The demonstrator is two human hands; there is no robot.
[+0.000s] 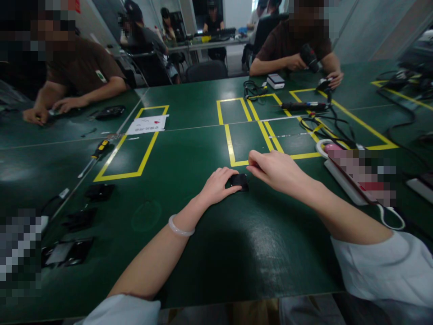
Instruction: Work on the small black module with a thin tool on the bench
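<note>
A small black box-like part (240, 181) rests on the green table. My left hand (220, 184), with a pale bangle (181, 227) at the wrist, is closed around its left side, thumb along the near edge. Just to the right, my right hand (270, 169) is curled with thumb and forefinger pinched together, close to the part. Anything between those fingertips is too small to make out. More black parts (99, 192) lie on the table to the left of my left arm.
Yellow tape outlines (232, 151) mark the green table (189, 149). At left lie a screwdriver (100, 149) and a paper label (148, 124). A pink case (355, 174), cables (333, 128) and a pen-shaped black tool (304, 106) are at right. Across the table, a co-worker holds a power drill (309, 58).
</note>
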